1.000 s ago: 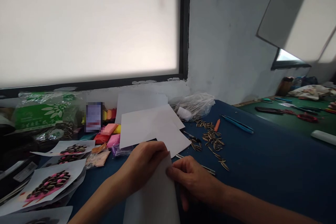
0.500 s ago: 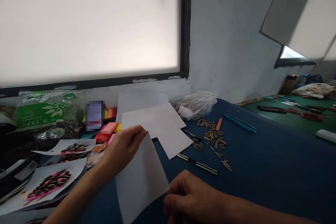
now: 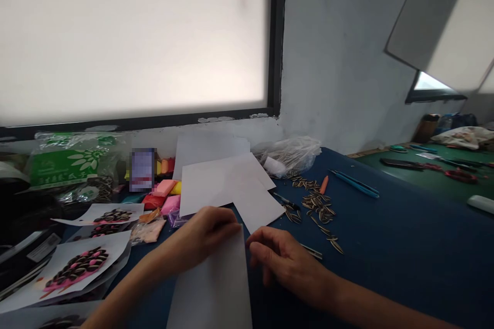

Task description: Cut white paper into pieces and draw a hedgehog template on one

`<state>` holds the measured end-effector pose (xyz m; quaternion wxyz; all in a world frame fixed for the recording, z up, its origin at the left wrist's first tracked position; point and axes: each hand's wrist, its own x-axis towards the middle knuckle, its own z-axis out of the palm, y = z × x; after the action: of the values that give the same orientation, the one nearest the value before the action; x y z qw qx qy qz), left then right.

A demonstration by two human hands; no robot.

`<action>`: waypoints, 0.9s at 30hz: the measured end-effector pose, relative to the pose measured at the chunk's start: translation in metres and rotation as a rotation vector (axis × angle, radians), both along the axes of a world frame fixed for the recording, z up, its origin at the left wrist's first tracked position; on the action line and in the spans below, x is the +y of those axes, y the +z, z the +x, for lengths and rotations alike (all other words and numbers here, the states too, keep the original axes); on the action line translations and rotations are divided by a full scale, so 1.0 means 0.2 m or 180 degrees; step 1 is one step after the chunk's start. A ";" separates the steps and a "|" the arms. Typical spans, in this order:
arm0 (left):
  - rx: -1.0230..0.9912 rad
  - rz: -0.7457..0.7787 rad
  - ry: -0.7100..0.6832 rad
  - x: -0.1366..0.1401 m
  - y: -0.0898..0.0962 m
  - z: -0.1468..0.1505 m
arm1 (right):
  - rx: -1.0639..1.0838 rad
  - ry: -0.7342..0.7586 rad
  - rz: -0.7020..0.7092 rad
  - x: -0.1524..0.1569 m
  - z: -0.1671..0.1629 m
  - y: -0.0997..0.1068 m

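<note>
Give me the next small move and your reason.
Probably pinch the white sheet by its right edge with the right hand: the left hand holds it near the top corner, while the right, loosely curled beside that edge, seems to hold nothing.

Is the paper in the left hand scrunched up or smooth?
Smooth: the white paper below the left hand shows a straight right edge and no crumples. Whether it's folded, I can't tell.
</note>
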<state>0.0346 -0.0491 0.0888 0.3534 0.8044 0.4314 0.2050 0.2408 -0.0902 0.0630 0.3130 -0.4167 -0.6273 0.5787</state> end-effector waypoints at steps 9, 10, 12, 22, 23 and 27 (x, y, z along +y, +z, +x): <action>0.0211 -0.0108 -0.0077 -0.01 0.04 -0.03 | 0.0268 -0.0038 -0.0267 0.04 0.00 -0.03; 0.0187 -0.0075 0.0041 0.01 0.03 -0.06 | 0.0250 -0.0113 -0.0226 0.04 0.00 -0.03; 0.0075 -0.0114 0.0177 0.07 0.01 -0.13 | 0.0150 -0.0235 -0.0248 0.05 0.01 -0.03; 0.0111 0.0022 0.0305 0.13 -0.17 -0.14 | -0.0735 0.0146 -0.0449 0.04 0.01 -0.01; 0.0156 0.0071 0.0320 0.12 -0.17 -0.13 | -0.0779 0.0177 -0.0452 0.04 0.01 -0.02; 0.0280 0.0331 0.0345 0.10 -0.20 -0.08 | -0.1072 0.0160 -0.0036 0.03 0.01 -0.06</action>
<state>0.0177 -0.0296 0.0496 0.2802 0.8054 0.4781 0.2103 0.2436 -0.0835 0.0509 0.1866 -0.4937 -0.6778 0.5118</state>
